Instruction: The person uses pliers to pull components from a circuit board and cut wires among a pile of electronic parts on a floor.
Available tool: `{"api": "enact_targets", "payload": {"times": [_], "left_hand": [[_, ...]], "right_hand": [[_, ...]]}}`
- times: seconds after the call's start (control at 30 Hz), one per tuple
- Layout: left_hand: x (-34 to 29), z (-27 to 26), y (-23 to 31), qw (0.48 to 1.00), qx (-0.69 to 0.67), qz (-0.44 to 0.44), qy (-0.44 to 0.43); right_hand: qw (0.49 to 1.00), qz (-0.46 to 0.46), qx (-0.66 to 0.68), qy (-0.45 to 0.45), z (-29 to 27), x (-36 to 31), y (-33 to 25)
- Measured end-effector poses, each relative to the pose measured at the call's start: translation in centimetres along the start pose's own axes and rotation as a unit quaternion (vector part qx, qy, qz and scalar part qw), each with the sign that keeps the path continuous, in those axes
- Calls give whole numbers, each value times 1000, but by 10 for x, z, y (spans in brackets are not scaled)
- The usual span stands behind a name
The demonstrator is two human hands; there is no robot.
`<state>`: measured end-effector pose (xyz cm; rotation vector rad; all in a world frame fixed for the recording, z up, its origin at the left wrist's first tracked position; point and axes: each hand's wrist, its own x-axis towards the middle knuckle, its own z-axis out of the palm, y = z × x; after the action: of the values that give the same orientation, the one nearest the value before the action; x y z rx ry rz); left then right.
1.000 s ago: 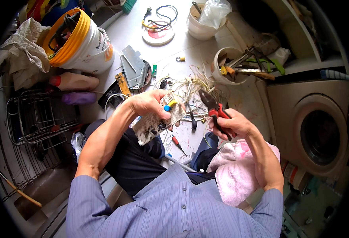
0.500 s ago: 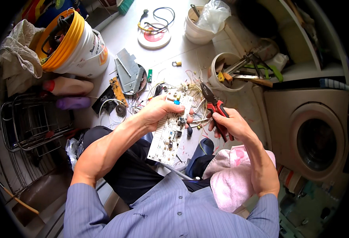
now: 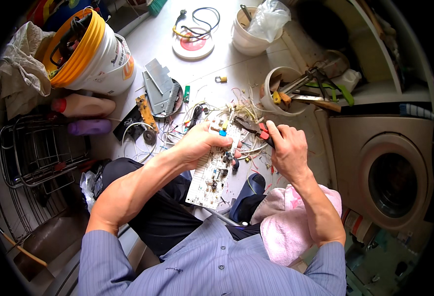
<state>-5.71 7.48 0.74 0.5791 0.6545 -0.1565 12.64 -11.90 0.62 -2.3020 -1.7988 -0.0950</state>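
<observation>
At the far left of the floor, a white bucket with a yellow rim stands full of cables, out of the way. Below it, a wire rack lies on its side.

In the middle, the left hand is closed tight on the top end of a white circuit board. The arm reaches forward from the lower left, elbow bent, wrist turned in. The board tilts up off the lap, likely so the small parts face the person.

Just right of it, the right hand is wrapped shut around red-handled pliers. Their tip points at the board's top edge, by a mess of loose wires. This arm comes up over a pink cloth.

Farther right, a tub of tools sits close, easy to reach.
</observation>
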Motion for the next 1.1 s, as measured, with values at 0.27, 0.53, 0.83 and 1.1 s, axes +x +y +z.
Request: {"api": "enact_targets", "payload": {"times": [0.27,0.53,0.83,1.1], "left_hand": [[2,1,-5,999,17,44,13],[3,-2,-6,999,16,48,2],[-2,4,0,999,16,37,-27],[1,-1,-6,997,51,61,9]], "right_hand": [[999,-33,22,34,8,-3,3],[997,-32,-42,49,3,2,-3],[999,-16,12,39,8,3,-7],[974,43,200,-93,11,3,-9]]}}
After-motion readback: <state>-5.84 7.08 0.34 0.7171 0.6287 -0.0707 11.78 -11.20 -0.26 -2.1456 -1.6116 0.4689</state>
